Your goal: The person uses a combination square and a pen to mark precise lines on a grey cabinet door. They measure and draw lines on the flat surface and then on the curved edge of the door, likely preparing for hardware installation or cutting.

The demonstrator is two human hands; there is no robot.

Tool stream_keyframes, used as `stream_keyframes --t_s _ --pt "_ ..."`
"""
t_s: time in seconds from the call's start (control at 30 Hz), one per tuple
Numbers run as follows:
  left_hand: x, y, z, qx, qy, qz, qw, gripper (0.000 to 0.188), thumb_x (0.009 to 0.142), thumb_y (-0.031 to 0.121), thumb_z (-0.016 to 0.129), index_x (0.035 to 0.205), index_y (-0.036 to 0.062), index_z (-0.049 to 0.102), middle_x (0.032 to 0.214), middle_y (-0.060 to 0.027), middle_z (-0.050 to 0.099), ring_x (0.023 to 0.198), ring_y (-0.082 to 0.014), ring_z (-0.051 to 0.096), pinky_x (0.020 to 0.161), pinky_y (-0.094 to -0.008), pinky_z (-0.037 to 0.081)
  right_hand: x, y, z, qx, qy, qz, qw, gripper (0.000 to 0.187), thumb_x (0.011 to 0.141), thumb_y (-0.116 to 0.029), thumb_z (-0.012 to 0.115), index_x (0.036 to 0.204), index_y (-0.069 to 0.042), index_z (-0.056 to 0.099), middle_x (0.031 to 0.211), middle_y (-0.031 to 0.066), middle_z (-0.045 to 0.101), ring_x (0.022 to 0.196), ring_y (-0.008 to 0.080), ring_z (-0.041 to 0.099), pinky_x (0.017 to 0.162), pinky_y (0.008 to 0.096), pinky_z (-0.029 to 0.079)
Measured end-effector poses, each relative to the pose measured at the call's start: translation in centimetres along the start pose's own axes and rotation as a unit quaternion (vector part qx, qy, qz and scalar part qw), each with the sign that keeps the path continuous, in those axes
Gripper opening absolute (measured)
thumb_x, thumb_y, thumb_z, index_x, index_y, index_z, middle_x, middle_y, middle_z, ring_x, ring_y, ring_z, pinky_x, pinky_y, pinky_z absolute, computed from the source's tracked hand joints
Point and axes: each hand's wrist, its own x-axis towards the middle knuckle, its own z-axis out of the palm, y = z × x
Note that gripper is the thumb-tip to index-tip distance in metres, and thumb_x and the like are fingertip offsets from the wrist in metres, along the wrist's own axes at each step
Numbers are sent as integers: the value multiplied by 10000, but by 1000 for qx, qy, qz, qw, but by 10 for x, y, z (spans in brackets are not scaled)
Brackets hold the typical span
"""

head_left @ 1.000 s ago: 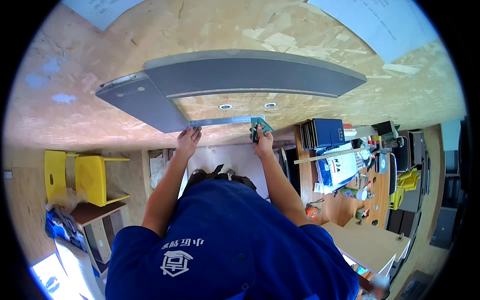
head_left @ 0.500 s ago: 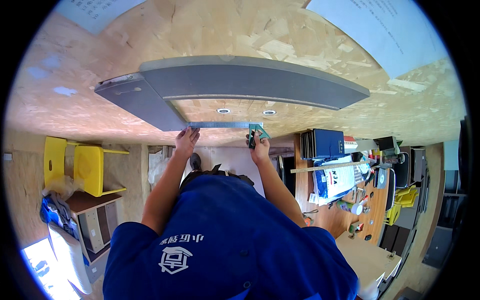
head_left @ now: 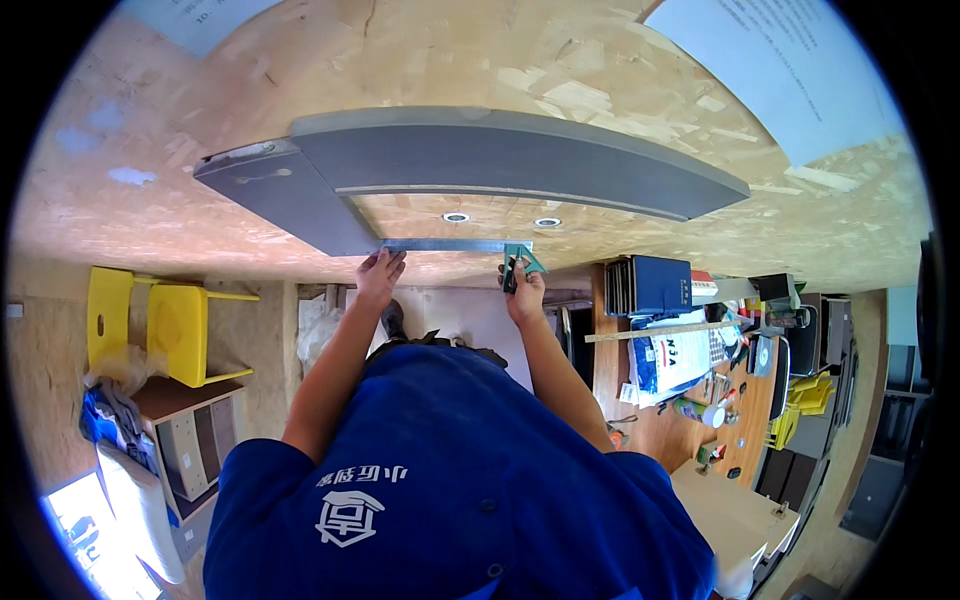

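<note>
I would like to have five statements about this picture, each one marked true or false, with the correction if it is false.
1. The right hand holds the green head of the ruler. True.
2. The left hand also holds the green head. False: it is at the ruler's other end.
3. In the picture, two rings show between the ruler and the long grey board. True.
4. The shirt is red. False: it is blue.
5. A yellow chair is on the picture's left side. True.
</note>
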Motion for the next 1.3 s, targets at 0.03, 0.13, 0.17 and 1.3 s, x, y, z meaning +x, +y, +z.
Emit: stream_keyframes --t_s 0.03,0.13,0.17,1.3 --pt "-1 0 0 0 2 1 1000 238 1066 170 623 1240 24 549 1266 -166 688 1197 -320 694 1017 -437 588 0 1 0 6 1 0 1000 131 1069 -139 611 1176 -91 670 1051 39 730 915 193 734 718 342 595" --pt "-1 0 2 2 6 -4 1000 252 1062 173 632 1245 25 545 1257 -169 690 1188 -324 699 1016 -437 588 4 2 -5 -3 -7 0 1000 135 1067 -140 614 1185 -94 662 1051 33 726 916 198 736 719 344 597" --pt "-1 -1 2 3 8 -7 1000 256 1060 175 635 1246 25 544 1254 -170 692 1185 -325 701 1016 -437 588 3 2 -5 -4 0 2 1000 137 1067 -140 615 1188 -96 662 1054 33 726 915 199 736 718 343 597" --pt "-7 5 5 -10 -3 -4 1000 216 1078 159 594 1234 14 562 1256 -175 696 1214 -325 687 1051 -448 576 0 -1 -6 7 8 18 1000 153 1069 -138 610 1200 -76 658 1061 45 719 966 222 729 768 358 595"
